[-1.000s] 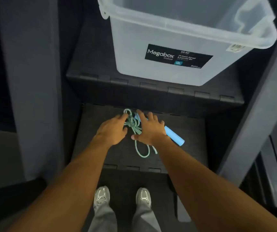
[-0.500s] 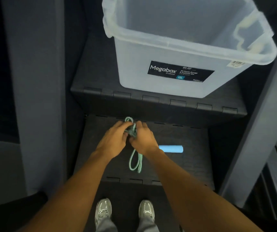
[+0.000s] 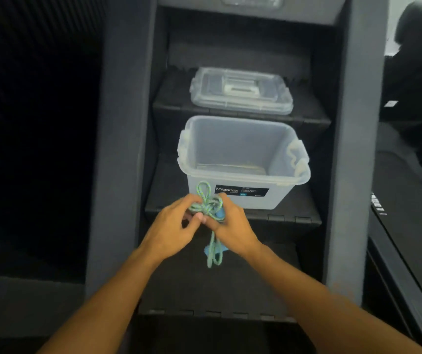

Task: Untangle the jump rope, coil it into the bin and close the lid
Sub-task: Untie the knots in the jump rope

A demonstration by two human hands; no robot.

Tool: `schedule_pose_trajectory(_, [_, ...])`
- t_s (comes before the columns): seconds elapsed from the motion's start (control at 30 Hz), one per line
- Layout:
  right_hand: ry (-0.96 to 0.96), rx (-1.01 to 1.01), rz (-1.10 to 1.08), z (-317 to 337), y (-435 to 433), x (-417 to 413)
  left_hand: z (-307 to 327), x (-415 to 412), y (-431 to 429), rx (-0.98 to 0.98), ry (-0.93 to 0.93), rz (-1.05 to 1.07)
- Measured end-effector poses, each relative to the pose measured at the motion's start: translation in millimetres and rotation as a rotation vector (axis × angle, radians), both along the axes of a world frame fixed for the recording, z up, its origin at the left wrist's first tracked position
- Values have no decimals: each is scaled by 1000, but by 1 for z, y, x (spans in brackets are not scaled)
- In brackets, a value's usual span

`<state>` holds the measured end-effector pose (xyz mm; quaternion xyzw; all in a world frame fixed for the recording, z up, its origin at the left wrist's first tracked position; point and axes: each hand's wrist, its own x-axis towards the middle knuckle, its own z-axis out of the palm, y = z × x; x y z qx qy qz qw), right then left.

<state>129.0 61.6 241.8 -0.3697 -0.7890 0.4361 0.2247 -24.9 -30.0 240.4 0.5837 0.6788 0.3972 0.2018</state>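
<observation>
Now that your left hand [image 3: 176,226] and right hand [image 3: 230,223] have lifted the jump rope [image 3: 208,208] (fingers pinching its knot), untangling can begin; loops dangle below your fingers.

One head view only (worn camera) looks forward and down, close above the bin [image 3: 243,159], facing shelves.

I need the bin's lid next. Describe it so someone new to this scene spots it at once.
Look at the dark shelf unit. The open clear bin with the black Megabox label stands on one shelf; the lid lies flat on the shelf just above. It is the shallow clear plastic piece with a pale handle at its centre.
</observation>
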Motion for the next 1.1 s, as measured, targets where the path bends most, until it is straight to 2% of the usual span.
schedule_pose_trajectory(0.2, [124, 28, 59, 99, -1, -18, 88, -4, 2, 213, -249, 113])
schedule_pose_trajectory(0.5, [223, 70, 106, 185, 11, -20, 168, -2, 25, 315, -338, 84])
schedule_pose_trajectory(0.77, [362, -26, 48, 204, 16, 5, 193, 11, 29, 334, -421, 0])
schedule_pose_trajectory(0.93, [414, 134, 61, 219, 18, 14, 201, 11, 28, 312, -426, -66])
schedule_pose_trajectory(1.1, [303, 253, 67, 218, 25, 20, 201, 16, 24, 312, -397, -112])
